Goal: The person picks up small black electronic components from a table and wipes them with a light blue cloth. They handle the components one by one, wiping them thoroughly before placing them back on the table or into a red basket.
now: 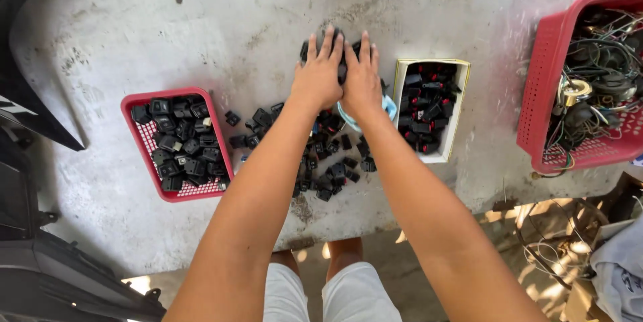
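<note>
Both hands are down flat, side by side, the left hand (pixel 319 75) and the right hand (pixel 362 79) pressed palm-first onto the far end of a heap of small black switches (pixel 331 161) on the concrete table (pixel 201 21). The fingers are spread and stretched out, not clenched round any one piece; it looks like a cupping, gathering hold, the sort that sweeps many loose bits at once (whether anything is pinched underneath, I cannot tell).

Something pale blue (pixel 388 104) peeks out beside the right wrist. Left of the heap sits a small red basket (pixel 134 104) of similar black parts; just right, a white box (pixel 455 121) of black and red ones. Far right, a bigger red crate (pixel 542 81) holds tangled wiring.
</note>
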